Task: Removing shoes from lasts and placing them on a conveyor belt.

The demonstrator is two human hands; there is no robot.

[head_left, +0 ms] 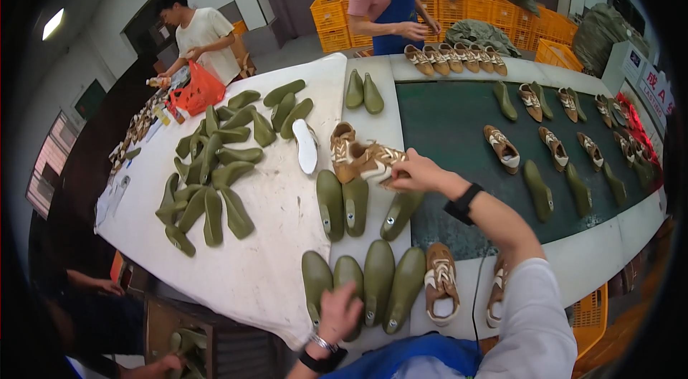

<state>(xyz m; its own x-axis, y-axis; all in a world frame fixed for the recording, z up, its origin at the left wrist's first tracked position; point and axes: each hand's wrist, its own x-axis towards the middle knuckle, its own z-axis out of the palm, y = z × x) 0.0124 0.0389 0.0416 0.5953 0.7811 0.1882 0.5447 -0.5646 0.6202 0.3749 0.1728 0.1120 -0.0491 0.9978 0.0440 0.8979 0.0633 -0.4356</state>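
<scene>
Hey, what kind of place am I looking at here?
Most likely a shoe factory line. Olive green shoe lasts lie heaped on the white table, brown and white sneakers sit in rows on a dark green belt, and stacked orange crates line the back.

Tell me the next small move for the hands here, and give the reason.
Probably lift the brown shoe clear: the right hand already has a grip on it above the table edge, while the left hand rests on a green shoe form in the near row.
</scene>
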